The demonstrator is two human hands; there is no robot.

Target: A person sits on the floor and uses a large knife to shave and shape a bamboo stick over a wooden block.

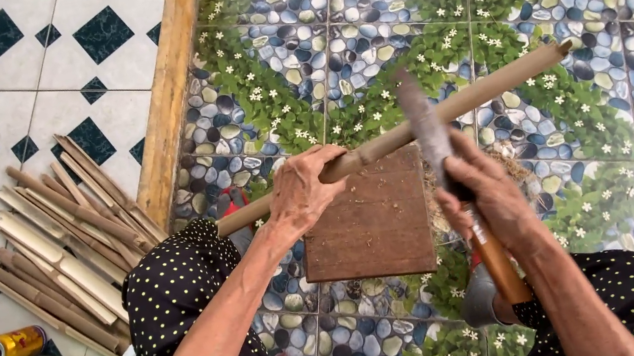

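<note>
A long bamboo stick [483, 94] lies slanted across a brown wooden board [372, 224] on the floor. My left hand [303, 189] grips the stick near its lower end, over the board's left corner. My right hand [484, 193] is closed on the wooden handle of a dark cleaver [423, 121]. The blade is raised and blurred, its edge at the stick just right of the board. Wood shavings lie beside the board under the right hand.
A pile of split bamboo strips [62, 246] lies on the white and dark tiled floor at left, with a drink can [12, 347] below it. A wooden threshold [165, 92] divides that floor from the pebble-and-flower patterned tiles [580, 5].
</note>
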